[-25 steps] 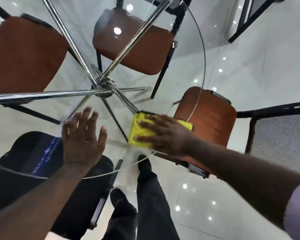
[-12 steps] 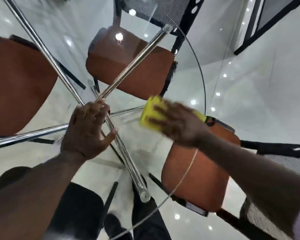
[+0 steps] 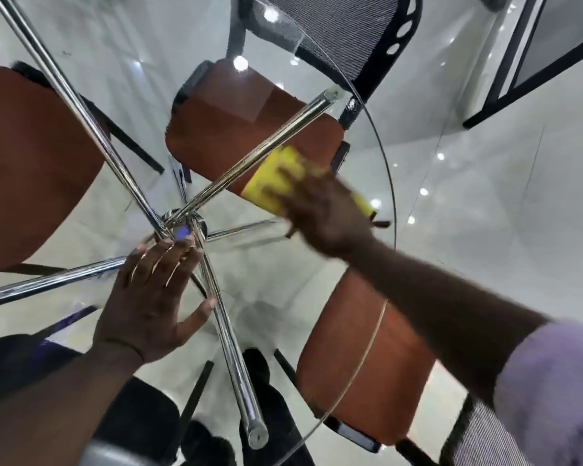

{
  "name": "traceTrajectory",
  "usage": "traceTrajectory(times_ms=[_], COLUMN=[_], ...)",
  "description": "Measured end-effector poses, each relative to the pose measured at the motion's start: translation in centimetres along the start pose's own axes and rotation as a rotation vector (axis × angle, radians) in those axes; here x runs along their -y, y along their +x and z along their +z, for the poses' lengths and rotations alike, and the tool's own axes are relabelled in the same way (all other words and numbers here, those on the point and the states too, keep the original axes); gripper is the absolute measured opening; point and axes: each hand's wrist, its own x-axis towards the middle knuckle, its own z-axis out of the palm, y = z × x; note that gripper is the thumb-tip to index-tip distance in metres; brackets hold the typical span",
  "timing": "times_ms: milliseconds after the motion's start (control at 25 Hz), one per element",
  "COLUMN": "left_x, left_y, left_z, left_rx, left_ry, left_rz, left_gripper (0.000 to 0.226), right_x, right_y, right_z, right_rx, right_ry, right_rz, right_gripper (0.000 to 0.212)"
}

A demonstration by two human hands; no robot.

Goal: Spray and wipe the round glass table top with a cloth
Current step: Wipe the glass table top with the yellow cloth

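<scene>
Wiping hand: right hand [image 3: 323,213] lay flat on the yellow cloth [image 3: 271,185], fingers apart, pressing it on the glass table top [image 3: 388,173] near the far-right rim.
Bracing hand: left hand [image 3: 152,297] lay flat, fingers straight, beside the chrome hub [image 3: 182,227].
Risk: cloth could slide off the rim; leaning weight could tip the glass.
Unclear: right fingers were motion-blurred; no spray bottle showed; wetness was unreadable.

One wide-angle head view looks steeply down from close above the glass counter [image 3: 390,183], the left hand [image 3: 148,297] and right hand [image 3: 327,213] near the lens, seeing through it to chrome legs [image 3: 236,348], chair seats [image 3: 360,364] and floor [image 3: 485,213]
</scene>
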Motion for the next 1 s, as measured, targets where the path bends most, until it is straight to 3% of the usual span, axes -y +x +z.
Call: traceTrajectory(times_ms=[80,120,160,320,440,520,600,760,880,1000], left_x=[0.0,0.0,-0.1,-0.3,-0.3,-0.4,-0.5,-0.4,-0.5,-0.6], left_y=[0.0,0.0,0.0,-0.1,0.1,-0.1,-0.2,-0.4,-0.4,-0.6], left_z=[0.2,0.1,-0.1,-0.6,-0.2,0.0,-0.2,-0.4,-0.3,0.0], left_rx=[-0.010,-0.007,-0.004,0.014,0.022,0.003,0.012,0.034,0.020,0.013], left_ry=[-0.006,-0.007,-0.011,-0.011,-0.014,-0.005,0.000,0.022,0.026,0.039], left_rz=[0.006,0.006,0.005,-0.001,-0.008,0.003,0.001,-0.025,0.011,0.022], left_gripper=[0.081,0.081,0.081,0.080,0.080,0.079,0.079,0.080,0.080,0.078], right_x=[-5.4,-5.5,-4.0,3.8,-3.0,-7.4,-8.4,1.3,7.1,1.4], right_y=[2.5,1.7,-0.6,-11.4,-6.7,-1.7,0.3,-7.5,-12.2,-8.4], right_z=[-1.6,-2.1,-2.3,-2.2,-1.2,-1.6,-2.2,-3.9,-3.9,-3.0], right_rx=[-0.110,-0.106,-0.089,0.058,0.041,-0.025,-0.001,0.010,-0.007,-0.008], right_ry=[0.016,0.069,0.074,-0.019,-0.061,-0.022,0.109,0.379,0.406,0.401], right_rz=[0.655,0.876,0.948,0.539,0.428,0.546,0.806,1.228,1.342,1.412], right_gripper=[0.055,0.058,0.057,0.056,0.053,0.052,0.054,0.060,0.066,0.062])
